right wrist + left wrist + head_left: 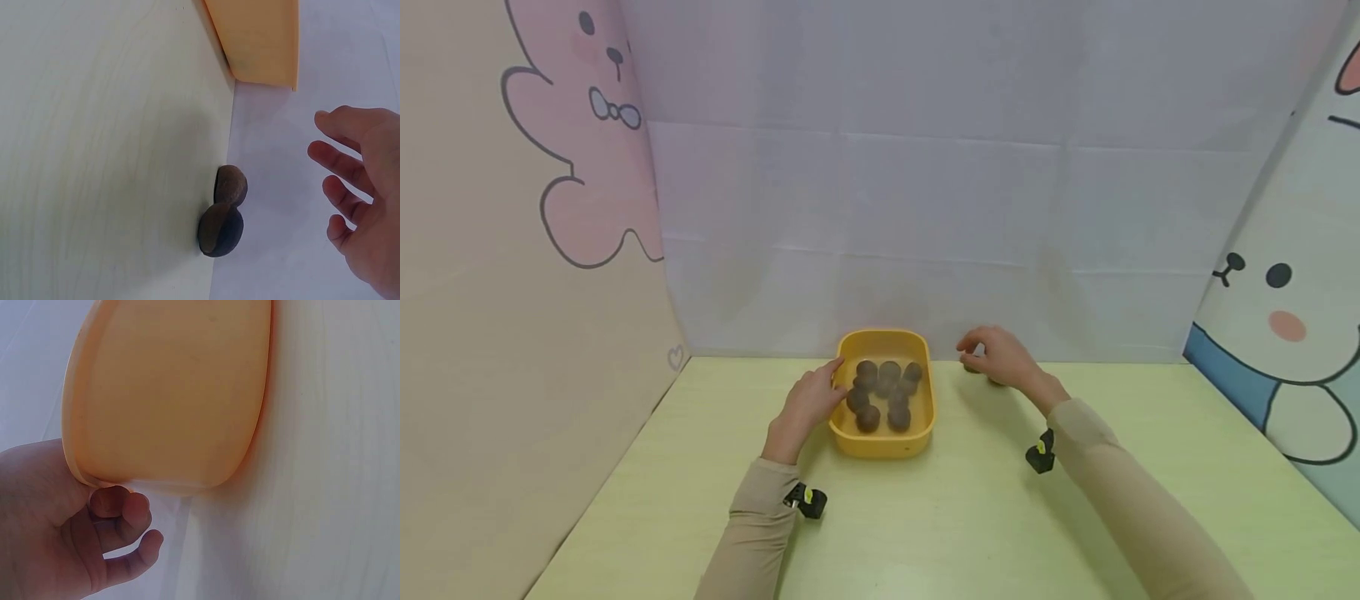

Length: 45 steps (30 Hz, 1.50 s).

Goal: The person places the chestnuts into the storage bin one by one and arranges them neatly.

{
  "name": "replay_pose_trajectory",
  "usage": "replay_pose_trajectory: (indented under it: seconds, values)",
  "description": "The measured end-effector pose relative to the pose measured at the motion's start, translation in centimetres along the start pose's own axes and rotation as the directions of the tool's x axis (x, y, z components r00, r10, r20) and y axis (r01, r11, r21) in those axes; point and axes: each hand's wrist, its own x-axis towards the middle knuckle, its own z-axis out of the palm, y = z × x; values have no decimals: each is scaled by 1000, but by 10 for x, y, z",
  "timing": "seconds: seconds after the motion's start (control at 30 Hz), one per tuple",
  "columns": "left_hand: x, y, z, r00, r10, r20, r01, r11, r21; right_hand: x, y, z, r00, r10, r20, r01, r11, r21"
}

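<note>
A yellow plastic basin stands on the table against the back wall, with several dark brown, roundish pieces lying inside. My left hand grips its left rim, the thumb over the inside and curled fingers outside. To the right of the basin, my right hand hovers with loosely bent fingers and holds nothing. Two more dark brown, rounded pieces lie touching each other on the table at the foot of the wall, close to that hand. In the head view the hand partly covers them; their exact kind is unclear.
A pale sheet forms the back wall, meeting the yellowish table right behind the basin. Side panels with a pink cartoon animal and a white one stand left and right.
</note>
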Motion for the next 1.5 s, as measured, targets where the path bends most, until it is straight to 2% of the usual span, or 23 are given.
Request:
replay_pose_trajectory:
  seconds: [0.23, 0.67, 1.07, 1.23, 1.5]
  values:
    - [0, 0, 0, 1000, 1, -3, -1, 1000, 1, -11, 22, 4, 999, 34, -21, -33, 999, 26]
    - [-1, 1, 0, 1000, 6, -4, -6, 1000, -4, -38, 53, 9, 993, 120, 18, -121, 989, 83]
    - [-1, 0, 0, 1000, 7, -8, -8, 1000, -7, -44, 63, 14, 993, 111, 40, -114, 990, 80]
    - [-1, 0, 1, 1000, 11, -4, -11, 1000, -7, -44, 66, 16, 994, 109, 17, -110, 993, 53]
    - [-1, 0, 1, 1000, 15, -15, -15, 1000, 1, -39, 54, 10, 995, 97, -26, -95, 994, 46]
